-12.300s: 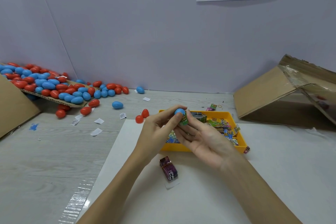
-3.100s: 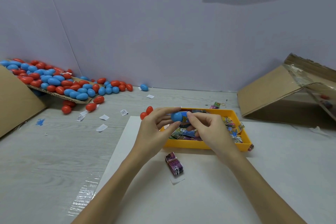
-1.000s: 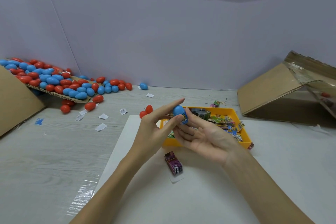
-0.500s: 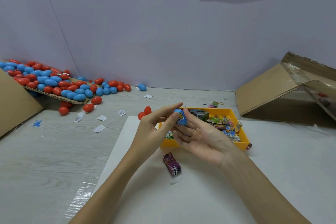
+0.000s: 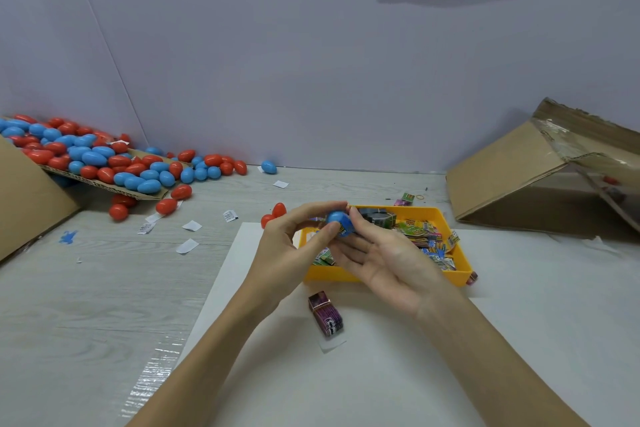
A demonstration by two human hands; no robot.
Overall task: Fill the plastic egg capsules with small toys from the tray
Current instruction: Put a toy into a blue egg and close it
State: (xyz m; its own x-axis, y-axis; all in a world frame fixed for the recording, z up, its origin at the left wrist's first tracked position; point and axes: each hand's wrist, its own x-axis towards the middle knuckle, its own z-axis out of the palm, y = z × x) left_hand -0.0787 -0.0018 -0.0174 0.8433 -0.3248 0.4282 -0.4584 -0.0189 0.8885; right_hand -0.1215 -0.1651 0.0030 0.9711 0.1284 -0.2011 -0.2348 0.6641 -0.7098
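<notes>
We've got a blue egg capsule (image 5: 338, 222) held up over the left end of the yellow tray (image 5: 381, 277), with a bit of printed toy packet showing at its lower right side. Our left hand (image 5: 289, 253) pinches it between thumb and forefinger, other fingers curled loosely. Our right hand (image 5: 384, 258) is palm up and mostly flat, its fingertips touching the capsule from the right; can't tell if it's actually gripping or just steadying.

The tray sits on a white sheet (image 5: 346, 374) and is stuffed with colourful little toy packets (image 5: 427, 239), piled mostly toward the right, plus a dark banded bundle (image 5: 375, 217) at the back. A purple packet (image 5: 327, 314) lies on the sheet just in front of the tray, and there's lots of bare sheet nearer us and off to the right.

Two red eggs (image 5: 273, 215) sit just off the sheet's far-left corner. Over on the far left of the desk (image 5: 86, 288), a big heap of red and blue eggs (image 5: 104, 159) spills off a cardboard flap, with paper scraps (image 5: 188, 236) scattered between it and the sheet. A tipped cardboard box (image 5: 540, 177) sits far right, against the wall.
</notes>
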